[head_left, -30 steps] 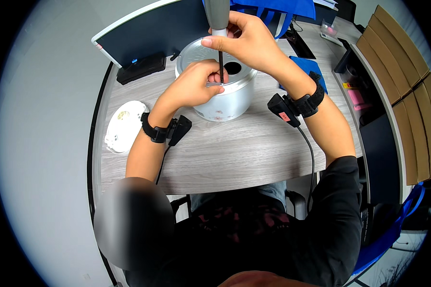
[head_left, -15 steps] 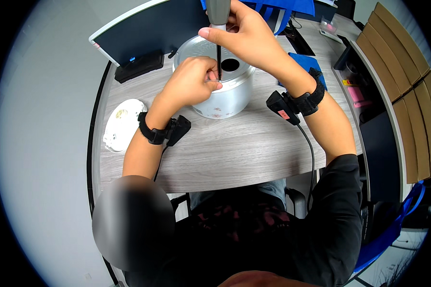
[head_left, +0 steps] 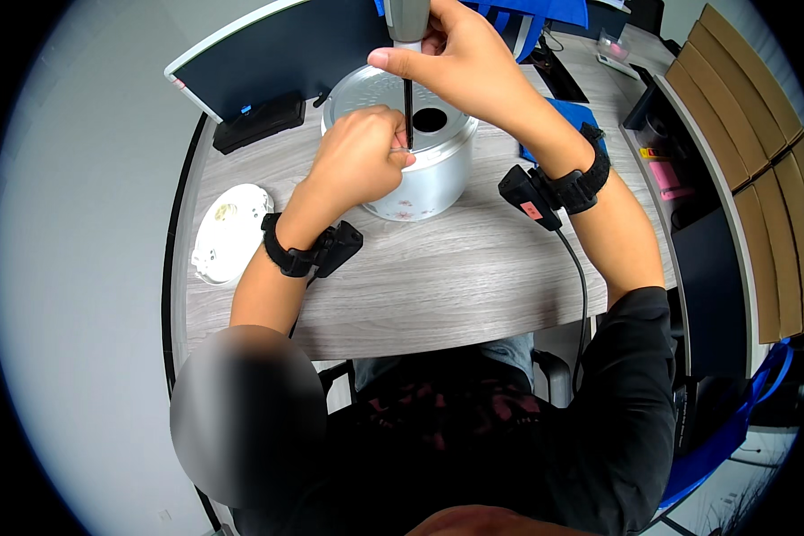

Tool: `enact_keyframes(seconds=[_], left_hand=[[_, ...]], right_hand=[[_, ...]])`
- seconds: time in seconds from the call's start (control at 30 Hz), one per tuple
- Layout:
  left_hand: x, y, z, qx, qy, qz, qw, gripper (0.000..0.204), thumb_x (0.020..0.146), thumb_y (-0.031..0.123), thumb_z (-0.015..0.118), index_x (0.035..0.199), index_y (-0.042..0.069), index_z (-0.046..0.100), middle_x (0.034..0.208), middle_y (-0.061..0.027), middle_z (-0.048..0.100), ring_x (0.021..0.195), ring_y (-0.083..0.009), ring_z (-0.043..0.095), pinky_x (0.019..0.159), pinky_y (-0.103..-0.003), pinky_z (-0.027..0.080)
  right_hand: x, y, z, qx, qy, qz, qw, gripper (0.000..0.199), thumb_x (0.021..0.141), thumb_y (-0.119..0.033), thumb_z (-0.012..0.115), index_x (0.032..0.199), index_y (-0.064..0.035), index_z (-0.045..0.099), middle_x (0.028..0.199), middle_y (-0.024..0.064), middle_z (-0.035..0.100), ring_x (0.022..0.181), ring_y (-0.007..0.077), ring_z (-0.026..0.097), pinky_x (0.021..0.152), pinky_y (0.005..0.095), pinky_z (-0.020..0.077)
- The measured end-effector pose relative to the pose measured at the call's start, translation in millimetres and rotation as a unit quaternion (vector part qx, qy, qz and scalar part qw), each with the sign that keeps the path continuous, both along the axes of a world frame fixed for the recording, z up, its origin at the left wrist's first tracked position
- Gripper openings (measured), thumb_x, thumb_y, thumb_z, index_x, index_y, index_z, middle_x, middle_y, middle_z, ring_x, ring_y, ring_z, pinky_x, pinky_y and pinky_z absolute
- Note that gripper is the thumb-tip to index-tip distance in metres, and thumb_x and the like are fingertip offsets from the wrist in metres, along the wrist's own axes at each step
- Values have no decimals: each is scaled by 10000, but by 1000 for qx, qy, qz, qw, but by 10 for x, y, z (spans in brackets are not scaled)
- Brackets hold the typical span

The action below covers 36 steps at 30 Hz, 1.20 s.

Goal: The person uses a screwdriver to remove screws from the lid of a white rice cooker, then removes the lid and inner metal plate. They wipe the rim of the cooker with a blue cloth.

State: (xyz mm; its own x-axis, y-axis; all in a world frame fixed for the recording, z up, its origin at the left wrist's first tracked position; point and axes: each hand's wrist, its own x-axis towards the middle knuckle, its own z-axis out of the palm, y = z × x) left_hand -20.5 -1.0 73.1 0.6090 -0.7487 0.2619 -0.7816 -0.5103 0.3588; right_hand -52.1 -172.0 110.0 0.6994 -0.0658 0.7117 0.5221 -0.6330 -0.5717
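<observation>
Holding grey-handled driver (head_left: 407, 21) approx vertical, R hand (head_left: 462, 67) grip closed near its collar; L hand (head_left: 355, 154) fingers curl by the tip, can't tell if they're pinching anything. White round pot (head_left: 429, 189) sits on tabletop (head_left: 420, 286), tip at its rim. Risk: if shaft tilts, tip prob slips & jabs L fingers.
</observation>
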Motion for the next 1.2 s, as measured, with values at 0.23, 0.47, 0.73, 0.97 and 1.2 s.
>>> enact_keyframes(seconds=[0.23,0.47,0.73,0.97,1.2], left_hand=[[10,-16,1,-2,12,-5,1000,174,774,52,758,826,-51,627,804,-180,639,751,-344,631,680,-416,479],[39,-9,7,9,46,11,999,150,789,82,753,801,-21,645,822,-168,667,781,-344,651,695,-420,495],[38,-39,28,10,48,0,999,149,786,98,746,782,-13,647,821,-185,677,793,-364,655,705,-431,498],[43,-24,31,16,52,11,998,170,789,128,745,781,-15,653,823,-187,680,796,-365,658,695,-434,494],[67,-39,8,5,50,1,999,190,776,153,764,776,-9,664,818,-171,689,771,-342,665,680,-423,501]], right_hand=[[82,-76,-51,127,40,177,975,571,714,-362,888,1079,18,666,814,86,697,714,182,663,704,305,541],[-31,26,53,-42,51,-5,998,539,709,-353,891,1052,7,683,830,91,699,758,193,667,719,321,543],[120,-35,-76,95,37,147,984,537,711,-365,884,1021,22,677,822,117,690,747,203,663,695,314,522],[51,-71,91,-97,70,-4,993,578,720,-405,877,1057,18,672,823,101,682,734,210,652,729,319,518],[181,-86,-70,6,7,88,996,512,744,-375,871,1022,10,679,813,94,676,709,183,628,694,315,514]])
